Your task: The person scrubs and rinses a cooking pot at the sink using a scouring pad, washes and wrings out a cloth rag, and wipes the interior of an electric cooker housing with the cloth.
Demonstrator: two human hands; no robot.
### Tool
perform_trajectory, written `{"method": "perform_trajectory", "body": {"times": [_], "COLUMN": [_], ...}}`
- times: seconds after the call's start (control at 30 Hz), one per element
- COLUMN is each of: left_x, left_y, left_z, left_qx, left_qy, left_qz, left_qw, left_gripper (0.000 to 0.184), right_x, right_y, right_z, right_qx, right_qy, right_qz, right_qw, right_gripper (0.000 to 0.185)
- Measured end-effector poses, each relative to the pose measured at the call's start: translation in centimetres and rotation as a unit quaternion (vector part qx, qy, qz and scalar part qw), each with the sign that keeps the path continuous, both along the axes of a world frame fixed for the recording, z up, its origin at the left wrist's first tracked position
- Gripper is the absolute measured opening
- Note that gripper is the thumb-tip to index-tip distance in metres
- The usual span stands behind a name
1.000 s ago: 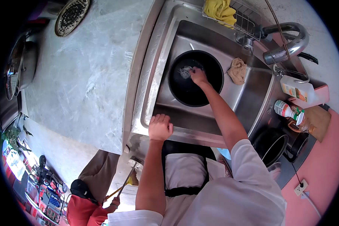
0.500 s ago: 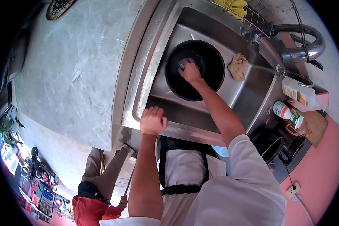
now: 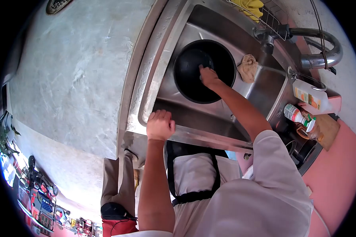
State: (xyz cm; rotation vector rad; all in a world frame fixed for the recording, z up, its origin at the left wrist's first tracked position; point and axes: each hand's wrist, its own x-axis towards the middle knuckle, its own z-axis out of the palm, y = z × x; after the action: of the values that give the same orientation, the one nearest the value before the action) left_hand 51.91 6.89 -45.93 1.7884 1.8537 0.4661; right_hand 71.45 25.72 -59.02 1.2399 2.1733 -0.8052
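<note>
Grey desk (image 3: pixel 75 79), stainless sink (image 3: pixel 178 114), round black pot (image 3: pixel 186 65) in the basin.
Pot sits on the basin floor. Translucent plastic jug (image 3: pixel 304 94), orange-fruit label. Left hand (image 3: pixel 161 124) at sink's near rim: grip curled, palm hidden, can't tell if holding. Right hand (image 3: pixel 209 76) inside pot: grip bent, contents unclear. Crumpled beige cloth (image 3: pixel 248 68) beside pot. Bottle (image 3: pixel 293 113), red-green label, print unreadable.

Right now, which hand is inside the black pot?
The right hand, reaching into the black pot; the left hand rests, curled, at the sink's near edge.
</note>
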Motion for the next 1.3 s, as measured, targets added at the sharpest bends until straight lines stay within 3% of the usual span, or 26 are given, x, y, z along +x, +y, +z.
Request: {"method": "perform_trajectory", "body": {"times": [0.07, 0.1, 0.17, 0.23, 0.27, 0.33, 0.37, 0.4, 0.43, 0.47, 0.5, 0.57, 0.63, 0.7, 0.73, 0.8, 0.83, 0.9, 0.97, 1.0, 1.03, 1.1, 1.13, 1.2, 1.23, 1.3], "left_x": [0.1, 0.1, 0.0, 0.1, 0.2, -0.1, 0.0, 0.0, 0.0, 0.1, 0.1, -0.1, 0.0, 0.1, 0.0, 0.0, 0.0, 0.0, 0.0, 0.0, 0.1, 0.1, 0.1, 0.1, 0.0, 0.0], "left_y": [-0.2, -0.2, 0.2, -0.1, -0.2, -0.2, -0.1, 0.1, -0.1, -0.3, -0.3, 0.1, -0.1, -0.2, 0.0, 0.0, -0.1, -0.2, 0.0, 0.0, -0.1, 0.1, 0.1, 0.2, 0.0, -0.2], "left_z": [0.0, 0.0, -0.2, -0.1, 0.0, 0.0, 0.0, -0.1, -0.1, 0.1, 0.0, -0.1, -0.1, 0.0, 0.0, -0.2, -0.2, -0.1, -0.2, -0.2, -0.2, -0.1, 0.0, -0.1, -0.1, -0.1], "left_qx": [-0.004, 0.001, 0.009, 0.011, 0.011, -0.019, -0.018, 0.004, 0.023, 0.020, 0.017, 0.015, 0.004, 0.004, 0.009, 0.012, 0.013, 0.007, 0.002, 0.005, 0.009, 0.012, 0.013, 0.015, 0.013, -0.005], "left_qy": [0.000, -0.001, -0.002, -0.006, -0.010, 0.004, 0.003, -0.004, -0.012, -0.012, -0.008, -0.003, -0.002, -0.005, -0.004, -0.006, -0.008, -0.005, -0.003, -0.004, -0.007, -0.006, -0.004, -0.004, -0.004, 0.002], "left_qz": [0.004, 0.005, 0.004, 0.005, 0.005, -0.012, -0.011, 0.002, 0.013, 0.012, 0.009, 0.007, 0.001, 0.003, 0.005, 0.006, 0.006, 0.003, 0.001, 0.005, 0.009, 0.008, 0.007, 0.007, 0.003, -0.005], "left_qw": [1.000, 1.000, 1.000, 1.000, 1.000, 1.000, 1.000, 1.000, 1.000, 1.000, 1.000, 1.000, 1.000, 1.000, 1.000, 1.000, 1.000, 1.000, 1.000, 1.000, 1.000, 1.000, 1.000, 1.000, 1.000, 1.000], "left_gripper": [0.003, 0.003, 0.003, 0.003, 0.003, 0.008, 0.008, 0.005, 0.004, 0.004, 0.004, 0.004, 0.004, 0.004, 0.004, 0.004, 0.003, 0.003, 0.003, 0.003, 0.003, 0.003, 0.003, 0.003, 0.003, 0.004], "right_x": [-1.3, -2.2, -4.6, -5.6, -5.1, -1.9, -0.7, 1.1, 0.9, 1.0, 0.1, -3.2, -5.4, -3.3, -2.0, -0.3, -0.2, -1.4, -3.5, -4.7, -4.1, -2.6, -1.5, -0.1, 0.0, -1.4], "right_y": [2.2, 2.3, 2.4, 0.0, -0.5, -1.0, 0.1, 1.6, 3.7, 4.2, 4.3, 4.2, 1.3, -1.4, -0.9, 0.9, 3.2, 4.2, 3.3, 2.3, 0.6, -1.3, -0.8, 1.4, 3.1, 3.0], "right_z": [-0.9, -1.4, -2.7, -0.6, 0.4, 0.7, 1.6, -0.9, 0.3, -1.1, -1.2, -2.0, 0.0, 0.1, 0.4, 0.6, 1.1, -0.6, 0.3, 1.7, -1.4, 1.0, 0.9, 0.5, 0.7, -0.7], "right_qx": [0.123, 0.121, 0.225, 0.001, -0.139, -0.161, -0.105, -0.049, -0.029, 0.117, 0.119, 0.228, -0.097, -0.182, -0.182, 0.016, -0.018, 0.149, 0.104, -0.052, -0.178, -0.205, -0.204, -0.025, -0.038, 0.184], "right_qy": [-0.023, -0.023, 0.171, 0.211, 0.087, -0.008, -0.093, -0.126, -0.123, -0.058, -0.056, 0.235, 0.181, 0.023, -0.081, -0.178, -0.194, -0.066, 0.125, 0.176, 0.154, 0.004, 0.002, -0.177, -0.184, -0.090], "right_qz": [-0.217, -0.216, -0.121, -0.048, 0.014, 0.014, 0.024, -0.041, -0.087, -0.141, -0.140, -0.068, -0.120, 0.019, 0.064, -0.048, -0.024, -0.107, -0.112, -0.156, -0.153, 0.007, 0.004, -0.097, -0.114, -0.148], "right_qw": [0.968, 0.969, 0.952, 0.976, 0.986, 0.987, 0.990, 0.990, 0.988, 0.981, 0.981, 0.943, 0.971, 0.983, 0.978, 0.983, 0.981, 0.981, 0.980, 0.971, 0.960, 0.979, 0.979, 0.979, 0.976, 0.968], "right_gripper": [0.038, 0.038, 0.043, 0.041, 0.034, 0.030, 0.031, 0.032, 0.031, 0.029, 0.029, 0.025, 0.025, 0.029, 0.031, 0.033, 0.031, 0.032, 0.029, 0.030, 0.031, 0.030, 0.030, 0.029, 0.027, 0.026]}}
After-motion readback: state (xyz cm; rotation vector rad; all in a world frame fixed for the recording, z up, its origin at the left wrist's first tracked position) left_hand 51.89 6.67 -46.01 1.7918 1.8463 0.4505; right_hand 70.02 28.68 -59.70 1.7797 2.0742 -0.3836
